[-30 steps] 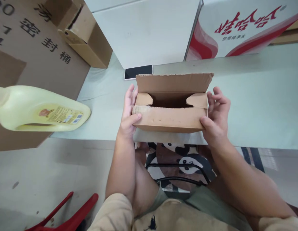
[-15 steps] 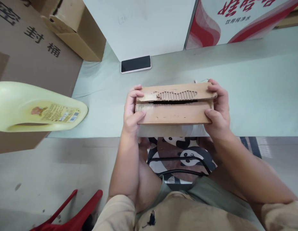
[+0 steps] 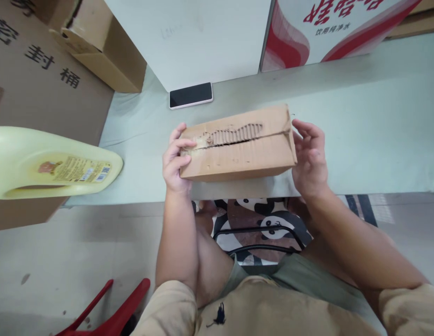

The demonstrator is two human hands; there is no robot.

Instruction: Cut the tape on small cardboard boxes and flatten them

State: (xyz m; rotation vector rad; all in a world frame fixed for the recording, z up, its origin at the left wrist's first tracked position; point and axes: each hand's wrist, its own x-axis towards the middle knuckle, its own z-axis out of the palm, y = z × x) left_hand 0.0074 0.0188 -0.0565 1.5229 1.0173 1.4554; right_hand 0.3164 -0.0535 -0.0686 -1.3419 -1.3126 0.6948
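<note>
A small brown cardboard box (image 3: 241, 156) is tilted above the front of the table, its right end higher than its left. Its top flaps nearly meet along a narrow seam, and a torn strip of bare corrugation runs beside it. My left hand (image 3: 177, 161) grips the left end, fingers on the far flap and thumb on the near one. Off the right end, my right hand (image 3: 310, 158) has its fingers apart and slightly curled, close to the box; whether a fingertip still touches it I cannot tell.
A phone (image 3: 190, 95) lies on the cloth-covered table (image 3: 350, 116). Behind it stand a white box (image 3: 199, 42) and a red-and-white carton (image 3: 329, 37). At left are a pale yellow jug (image 3: 62, 163), a brown carton (image 3: 108, 51) and a large carton (image 3: 38, 102). A red chair (image 3: 108, 312) stands lower left.
My right hand has come off the box's right end and opened. The box has tilted and shifted left in my left hand, and the gap between its flaps has narrowed.
</note>
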